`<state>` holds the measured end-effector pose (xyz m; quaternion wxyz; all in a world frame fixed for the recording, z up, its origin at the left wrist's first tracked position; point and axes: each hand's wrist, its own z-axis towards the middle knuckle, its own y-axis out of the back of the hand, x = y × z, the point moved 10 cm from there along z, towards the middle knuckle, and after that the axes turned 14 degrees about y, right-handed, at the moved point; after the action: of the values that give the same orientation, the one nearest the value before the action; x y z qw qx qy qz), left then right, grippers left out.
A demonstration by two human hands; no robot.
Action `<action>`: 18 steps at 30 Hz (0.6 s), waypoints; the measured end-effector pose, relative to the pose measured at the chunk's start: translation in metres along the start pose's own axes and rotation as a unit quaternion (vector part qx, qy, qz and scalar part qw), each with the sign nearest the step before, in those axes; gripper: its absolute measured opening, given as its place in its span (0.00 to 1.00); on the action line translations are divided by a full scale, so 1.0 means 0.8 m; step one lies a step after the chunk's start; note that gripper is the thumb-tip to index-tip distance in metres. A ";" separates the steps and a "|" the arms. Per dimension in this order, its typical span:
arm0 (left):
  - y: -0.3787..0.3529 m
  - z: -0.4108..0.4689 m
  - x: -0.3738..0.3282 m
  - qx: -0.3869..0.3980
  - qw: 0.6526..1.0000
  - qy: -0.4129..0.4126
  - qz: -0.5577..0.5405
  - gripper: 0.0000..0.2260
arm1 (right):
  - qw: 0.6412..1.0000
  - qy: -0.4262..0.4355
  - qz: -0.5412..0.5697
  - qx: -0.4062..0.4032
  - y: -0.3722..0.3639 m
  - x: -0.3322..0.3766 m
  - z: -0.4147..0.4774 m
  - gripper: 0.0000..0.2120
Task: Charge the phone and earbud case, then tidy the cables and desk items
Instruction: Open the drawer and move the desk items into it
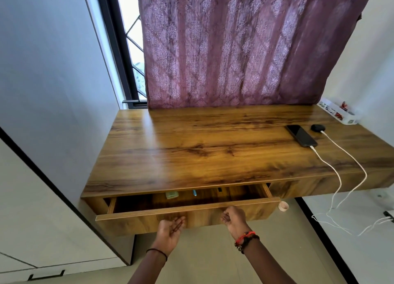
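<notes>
**A:** Why are both hands at the drawer?

**B:** The left hand (170,230) lies palm up, its fingers (180,221) nearly straight against the front of the part-open brown wooden drawer (202,216) and holding nothing. The right hand (233,219) has its fingers (226,217) curled at the same panel. Whether they grip anything cannot be told. It looks like drawer work for the tidying step.

**A:** What is inside?

**B:** Mostly hidden under the lip. Only a pale green object (171,194) and a small blue item (194,192) peek out.

**A:** And the charging things?

**B:** They are far right on the brown wood-grain surface (191,147). The flat black phone (301,135) has a white cable (332,170) in its near end. Just beyond it, the round black earbud case (317,127) has a second white cable (361,166). They probably sit there because both cables drop over that edge towards power. The plug end is cut off at the frame's edge.
</notes>
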<state>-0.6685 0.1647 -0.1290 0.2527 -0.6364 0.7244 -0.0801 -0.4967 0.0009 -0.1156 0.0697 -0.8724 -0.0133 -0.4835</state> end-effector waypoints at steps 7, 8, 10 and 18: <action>-0.017 0.022 -0.033 -0.020 0.999 -0.009 -0.033 0.19 | 0.999 -0.012 0.026 -0.027 -0.010 0.003 0.042 0.13; -0.022 0.026 -0.038 -0.021 0.999 -0.006 -0.029 0.19 | 1.000 -0.007 0.010 -0.020 -0.013 0.006 0.049 0.13; -0.029 0.026 -0.041 -0.017 1.000 -0.003 -0.026 0.19 | 0.999 0.027 -0.042 0.016 -0.022 0.019 0.057 0.12; -0.049 0.040 -0.053 -0.019 1.000 0.016 -0.015 0.19 | 1.000 0.004 0.005 -0.020 -0.032 0.032 0.078 0.15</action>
<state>-0.6165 0.2054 -0.1284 0.2279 -0.6505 0.7200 -0.0804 -0.4326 0.0338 -0.1236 0.0550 -0.8717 0.0010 -0.4869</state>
